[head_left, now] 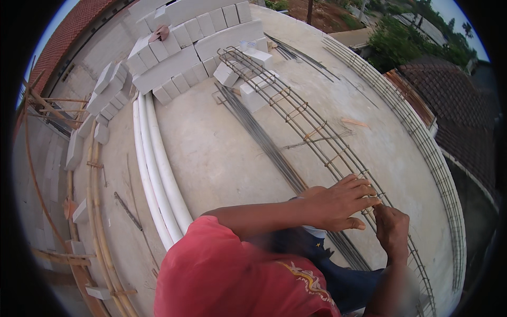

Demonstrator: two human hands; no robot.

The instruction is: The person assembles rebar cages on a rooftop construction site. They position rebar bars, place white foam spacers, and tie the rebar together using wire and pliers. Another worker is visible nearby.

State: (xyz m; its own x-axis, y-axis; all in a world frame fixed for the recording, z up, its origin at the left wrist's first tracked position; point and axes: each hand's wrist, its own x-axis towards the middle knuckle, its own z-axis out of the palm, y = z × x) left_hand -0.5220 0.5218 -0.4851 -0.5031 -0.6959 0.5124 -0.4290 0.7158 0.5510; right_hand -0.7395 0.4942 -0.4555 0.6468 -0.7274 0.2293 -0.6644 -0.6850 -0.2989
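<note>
A long rebar cage (pixel 308 134), made of thin bars tied with square stirrups, runs from the white blocks down toward my right side. My left hand (pixel 343 203) reaches across from the left and lies over the cage with its fingers spread. Just right of it, my right hand (pixel 392 227) is closed at the cage's bars, its fingertips close to those of the left hand. Whatever it grips is hidden by the fingers. Under and left of the cage, a bundle of loose steel bars (pixel 264 145) lies on the concrete slab (pixel 206 142), partly behind my left arm.
White pipes (pixel 165 179) lie to my left, with bamboo poles (pixel 97 211) beyond. Stacked white blocks (pixel 174 58) stand at the far side, with loose blocks (pixel 253 92) before the cage's end. Another long rebar cage (pixel 422 140) follows the slab's right edge, above neighbouring roofs (pixel 449 95).
</note>
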